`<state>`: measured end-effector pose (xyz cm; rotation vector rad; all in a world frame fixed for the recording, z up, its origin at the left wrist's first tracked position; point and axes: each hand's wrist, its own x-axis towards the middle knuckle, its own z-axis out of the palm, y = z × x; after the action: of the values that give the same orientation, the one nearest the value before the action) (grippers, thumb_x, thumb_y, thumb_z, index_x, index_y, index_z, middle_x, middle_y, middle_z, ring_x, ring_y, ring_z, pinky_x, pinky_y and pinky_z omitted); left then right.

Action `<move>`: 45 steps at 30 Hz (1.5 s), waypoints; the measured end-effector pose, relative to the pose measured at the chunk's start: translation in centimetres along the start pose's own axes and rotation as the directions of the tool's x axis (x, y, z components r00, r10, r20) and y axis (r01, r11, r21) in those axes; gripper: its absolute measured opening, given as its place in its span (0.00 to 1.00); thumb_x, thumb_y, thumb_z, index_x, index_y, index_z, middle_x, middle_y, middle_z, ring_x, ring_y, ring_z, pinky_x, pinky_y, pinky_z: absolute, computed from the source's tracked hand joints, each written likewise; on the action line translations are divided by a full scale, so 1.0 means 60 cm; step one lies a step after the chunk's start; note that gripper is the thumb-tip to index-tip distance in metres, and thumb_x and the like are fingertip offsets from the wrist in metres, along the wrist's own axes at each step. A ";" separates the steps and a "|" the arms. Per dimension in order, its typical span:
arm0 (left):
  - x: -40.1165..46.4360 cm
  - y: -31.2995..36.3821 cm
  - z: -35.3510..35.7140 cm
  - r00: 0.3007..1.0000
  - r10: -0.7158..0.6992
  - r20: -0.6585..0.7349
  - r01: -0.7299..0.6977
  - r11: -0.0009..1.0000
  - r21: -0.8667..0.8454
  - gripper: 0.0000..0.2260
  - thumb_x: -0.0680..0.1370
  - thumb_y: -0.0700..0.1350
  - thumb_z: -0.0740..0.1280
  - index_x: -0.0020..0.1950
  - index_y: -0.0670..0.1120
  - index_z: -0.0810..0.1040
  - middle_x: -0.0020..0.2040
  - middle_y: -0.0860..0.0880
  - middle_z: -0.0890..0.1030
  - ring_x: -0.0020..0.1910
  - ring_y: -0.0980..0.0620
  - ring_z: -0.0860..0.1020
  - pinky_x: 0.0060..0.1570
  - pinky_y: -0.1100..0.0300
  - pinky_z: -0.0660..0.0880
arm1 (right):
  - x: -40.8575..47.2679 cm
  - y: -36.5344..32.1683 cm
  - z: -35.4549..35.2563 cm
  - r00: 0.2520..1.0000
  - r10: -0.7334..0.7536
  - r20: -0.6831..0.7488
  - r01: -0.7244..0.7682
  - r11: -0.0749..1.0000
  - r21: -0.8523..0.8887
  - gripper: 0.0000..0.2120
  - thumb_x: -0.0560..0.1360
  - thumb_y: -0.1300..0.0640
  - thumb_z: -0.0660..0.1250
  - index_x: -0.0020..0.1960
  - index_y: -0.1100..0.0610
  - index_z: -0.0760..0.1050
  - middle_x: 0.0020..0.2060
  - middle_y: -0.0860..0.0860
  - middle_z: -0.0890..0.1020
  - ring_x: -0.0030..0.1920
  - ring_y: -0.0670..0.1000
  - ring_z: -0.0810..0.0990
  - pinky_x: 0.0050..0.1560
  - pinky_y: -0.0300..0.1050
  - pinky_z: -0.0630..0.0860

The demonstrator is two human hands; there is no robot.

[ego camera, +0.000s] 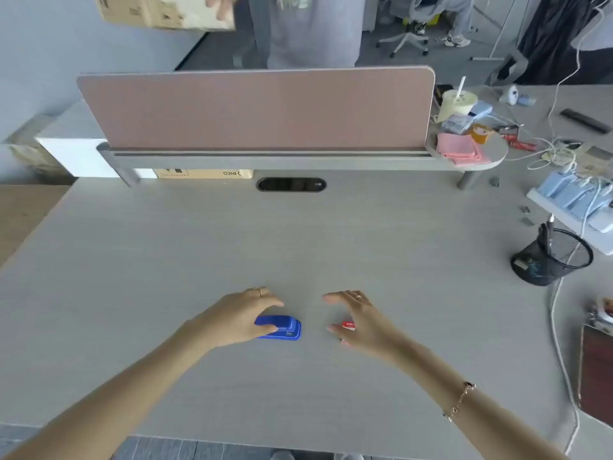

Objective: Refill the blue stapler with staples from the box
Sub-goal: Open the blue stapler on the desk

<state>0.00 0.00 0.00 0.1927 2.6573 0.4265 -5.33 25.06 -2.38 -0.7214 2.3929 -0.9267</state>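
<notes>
A small blue stapler [285,328] lies on the grey desk [166,277], near the front middle. My left hand [237,318] arches over the stapler's left end with fingers spread; whether it touches is unclear. To the right, a small red staple box [348,325] sits on the desk, mostly hidden under my right hand [360,322]. That hand hovers over the box with fingers apart, thumb close to the box's left side. Neither hand visibly grips anything.
A pink divider panel [258,107] and shelf stand at the back. A black mesh pen cup [552,258] is at the right, with cables, chargers and clutter behind it. A person with a cardboard box [159,11] stands beyond the divider.
</notes>
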 end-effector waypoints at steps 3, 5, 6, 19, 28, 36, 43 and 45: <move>0.013 -0.003 0.018 0.999 0.036 -0.007 -0.036 0.999 0.016 0.18 0.77 0.55 0.65 0.66 0.56 0.71 0.60 0.60 0.72 0.55 0.60 0.72 0.53 0.64 0.69 | 0.009 0.026 0.034 0.999 -0.038 0.034 0.040 0.996 -0.077 0.23 0.73 0.51 0.64 0.66 0.45 0.63 0.65 0.45 0.71 0.67 0.46 0.63 0.60 0.52 0.72; 0.022 -0.009 0.031 0.999 0.048 -0.026 -0.048 0.999 0.019 0.16 0.76 0.53 0.66 0.63 0.57 0.72 0.58 0.60 0.73 0.51 0.61 0.72 0.51 0.63 0.71 | 0.016 0.044 0.053 1.000 -0.017 0.026 0.019 0.997 -0.081 0.23 0.72 0.48 0.63 0.64 0.41 0.61 0.65 0.43 0.71 0.67 0.45 0.63 0.57 0.56 0.74; 0.024 -0.011 0.039 0.998 0.057 -0.032 -0.056 0.998 0.013 0.15 0.76 0.52 0.66 0.62 0.58 0.73 0.56 0.60 0.73 0.50 0.61 0.72 0.49 0.63 0.71 | 0.017 0.049 0.061 1.000 -0.012 0.009 0.012 0.997 -0.077 0.22 0.71 0.48 0.63 0.64 0.40 0.61 0.64 0.42 0.71 0.66 0.44 0.63 0.56 0.56 0.74; 0.042 -0.054 0.093 0.976 0.110 -0.185 -0.111 0.994 0.005 0.09 0.75 0.52 0.68 0.54 0.61 0.76 0.50 0.60 0.75 0.50 0.62 0.72 0.46 0.64 0.72 | 0.043 0.086 0.141 0.976 -0.204 -0.081 0.198 0.977 -0.077 0.22 0.73 0.51 0.65 0.65 0.50 0.65 0.63 0.45 0.73 0.65 0.45 0.65 0.62 0.38 0.64; 0.051 -0.060 0.114 0.941 0.161 -0.298 -0.171 0.985 -0.008 0.05 0.74 0.52 0.69 0.49 0.59 0.79 0.46 0.56 0.76 0.45 0.59 0.73 0.44 0.58 0.74 | 0.068 0.084 0.183 0.917 -0.327 -0.231 0.303 0.944 -0.132 0.11 0.73 0.51 0.65 0.55 0.48 0.74 0.52 0.45 0.79 0.56 0.46 0.72 0.58 0.42 0.70; 0.048 -0.062 0.120 0.920 0.187 -0.343 -0.185 0.982 0.037 0.07 0.74 0.53 0.69 0.51 0.58 0.79 0.45 0.57 0.76 0.42 0.69 0.71 0.38 0.67 0.67 | 0.082 0.071 0.209 0.874 -0.304 -0.378 0.256 0.951 -0.172 0.06 0.70 0.52 0.67 0.46 0.52 0.77 0.43 0.50 0.80 0.48 0.52 0.75 0.53 0.50 0.72; 0.052 -0.063 0.116 0.917 0.218 -0.333 -0.212 0.976 0.056 0.07 0.73 0.54 0.70 0.50 0.58 0.79 0.45 0.56 0.76 0.43 0.63 0.72 0.39 0.67 0.69 | 0.095 0.056 0.214 0.915 -0.171 -0.365 0.182 0.983 -0.003 0.11 0.69 0.52 0.69 0.39 0.60 0.76 0.38 0.55 0.79 0.41 0.50 0.73 0.40 0.32 0.66; 0.053 -0.062 0.116 0.917 0.224 -0.329 -0.216 0.975 0.062 0.07 0.73 0.54 0.70 0.50 0.58 0.80 0.45 0.56 0.76 0.44 0.60 0.73 0.40 0.65 0.71 | 0.097 0.055 0.216 0.915 -0.148 -0.376 0.165 0.986 0.014 0.12 0.69 0.52 0.70 0.36 0.61 0.74 0.35 0.55 0.78 0.39 0.50 0.73 0.37 0.34 0.66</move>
<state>0.02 -1.04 -8.43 0.4691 2.9880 0.5407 -3.03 17.54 -14.69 -0.7874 2.6586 -1.2812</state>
